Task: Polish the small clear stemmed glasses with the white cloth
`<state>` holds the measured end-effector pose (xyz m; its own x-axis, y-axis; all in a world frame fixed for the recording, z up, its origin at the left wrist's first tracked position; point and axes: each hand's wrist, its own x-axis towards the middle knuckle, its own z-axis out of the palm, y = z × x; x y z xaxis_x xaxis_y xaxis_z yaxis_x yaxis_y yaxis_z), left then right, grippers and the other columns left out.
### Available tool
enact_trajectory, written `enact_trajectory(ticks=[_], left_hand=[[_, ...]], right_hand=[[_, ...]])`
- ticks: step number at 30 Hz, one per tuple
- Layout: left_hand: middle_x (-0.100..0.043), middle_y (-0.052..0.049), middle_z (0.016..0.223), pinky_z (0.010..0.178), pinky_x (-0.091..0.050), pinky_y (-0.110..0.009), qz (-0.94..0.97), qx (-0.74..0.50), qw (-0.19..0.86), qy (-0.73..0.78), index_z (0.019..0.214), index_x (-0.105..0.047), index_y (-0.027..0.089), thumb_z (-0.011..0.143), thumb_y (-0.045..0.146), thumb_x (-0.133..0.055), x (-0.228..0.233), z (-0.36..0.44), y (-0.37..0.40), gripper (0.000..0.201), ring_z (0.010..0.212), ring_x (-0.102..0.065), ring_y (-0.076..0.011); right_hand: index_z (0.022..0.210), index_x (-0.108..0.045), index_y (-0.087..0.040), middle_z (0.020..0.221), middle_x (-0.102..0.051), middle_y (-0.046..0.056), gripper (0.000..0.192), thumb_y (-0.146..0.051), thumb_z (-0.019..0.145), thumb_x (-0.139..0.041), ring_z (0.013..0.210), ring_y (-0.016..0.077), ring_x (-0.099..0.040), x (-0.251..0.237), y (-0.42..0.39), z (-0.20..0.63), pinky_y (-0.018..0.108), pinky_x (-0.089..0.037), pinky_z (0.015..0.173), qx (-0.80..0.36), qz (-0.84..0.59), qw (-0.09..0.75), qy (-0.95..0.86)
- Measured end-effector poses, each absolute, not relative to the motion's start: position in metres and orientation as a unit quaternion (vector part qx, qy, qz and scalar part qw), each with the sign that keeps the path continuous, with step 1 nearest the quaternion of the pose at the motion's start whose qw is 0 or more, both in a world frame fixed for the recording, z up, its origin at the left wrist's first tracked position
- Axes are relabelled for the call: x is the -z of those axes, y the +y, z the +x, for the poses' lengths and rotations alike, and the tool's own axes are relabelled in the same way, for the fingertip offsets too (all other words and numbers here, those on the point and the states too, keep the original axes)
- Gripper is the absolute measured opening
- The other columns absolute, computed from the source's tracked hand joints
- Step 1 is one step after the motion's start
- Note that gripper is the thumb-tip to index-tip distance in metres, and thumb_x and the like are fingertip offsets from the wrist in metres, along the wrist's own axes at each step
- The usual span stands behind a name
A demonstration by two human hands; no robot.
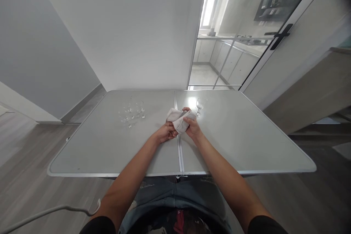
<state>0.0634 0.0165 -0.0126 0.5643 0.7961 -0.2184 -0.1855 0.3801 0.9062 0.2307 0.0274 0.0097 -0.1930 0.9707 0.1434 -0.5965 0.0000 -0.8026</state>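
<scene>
Above the bench (233, 146), the cloth (181, 124) lay between the right grip (192, 126), which clasped it near a glass (200, 105), and the left grip (166, 132), curled at its near-left edge, hold unclear

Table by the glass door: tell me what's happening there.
A person is at the table, working a white cloth over its middle seam. The right hand grips the cloth; the left hand is at its lower left edge, though what those fingers hold is too small to tell. A clear stemmed glass stands just beyond the right hand, and several clear glasses are grouped on the left.
</scene>
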Motion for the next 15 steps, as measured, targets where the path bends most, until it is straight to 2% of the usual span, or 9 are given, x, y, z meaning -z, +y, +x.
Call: enact_trajectory(ticks=[3,6,10,12,15], left_hand=[[-0.051,0.001,0.053,0.042,-0.025,-0.021,0.536,-0.335,0.681,0.37,0.064,-0.051,0.017,0.073,0.03,-0.065,0.016,0.068,0.017,0.021,0.043,-0.039,-0.0074],[-0.056,-0.001,0.055,0.05,-0.035,-0.024,0.654,-0.375,0.496,0.431,0.063,-0.055,0.017,0.078,0.024,-0.058,0.02,0.074,0.018,0.017,0.048,-0.046,-0.0109],[-0.064,-0.005,0.065,0.063,-0.041,-0.028,0.732,-0.383,0.277,0.49,0.07,-0.061,0.018,0.074,0.012,-0.057,0.027,0.077,0.021,0.008,0.061,-0.056,-0.0168],[-0.065,-0.006,0.067,0.065,-0.041,-0.028,0.736,-0.377,0.246,0.506,0.07,-0.062,0.018,0.073,0.01,-0.058,0.029,0.076,0.022,0.009,0.063,-0.057,-0.0179],[-0.064,-0.005,0.064,0.063,-0.04,-0.026,0.733,-0.376,0.264,0.502,0.066,-0.06,0.017,0.074,0.012,-0.058,0.029,0.074,0.022,0.01,0.061,-0.056,-0.0163]], right_hand=[[0.106,-0.06,-0.029,0.089,-0.065,-0.002,0.049,-0.033,0.063,-0.084,0.07,0.0152,-0.06,-0.01,0.029,0.231,0.026,-0.05,0.06,-0.667,-0.245,0.586,-0.39],[0.102,-0.061,-0.028,0.074,-0.059,-0.005,0.044,-0.031,0.065,-0.083,0.064,0.0137,-0.056,-0.005,0.034,0.228,0.025,-0.047,0.056,-0.651,-0.271,0.612,-0.36],[0.095,-0.062,-0.025,0.072,-0.057,-0.005,0.038,-0.031,0.066,-0.084,0.064,0.0125,-0.055,0.003,0.041,0.224,0.024,-0.047,0.058,-0.633,-0.295,0.635,-0.331],[0.095,-0.063,-0.025,0.072,-0.058,-0.005,0.037,-0.032,0.066,-0.085,0.065,0.0123,-0.055,0.006,0.043,0.223,0.024,-0.047,0.059,-0.624,-0.3,0.641,-0.33],[0.098,-0.064,-0.024,0.073,-0.06,-0.004,0.039,-0.033,0.066,-0.085,0.065,0.013,-0.056,0.007,0.043,0.223,0.024,-0.048,0.058,-0.613,-0.308,0.64,-0.346]])
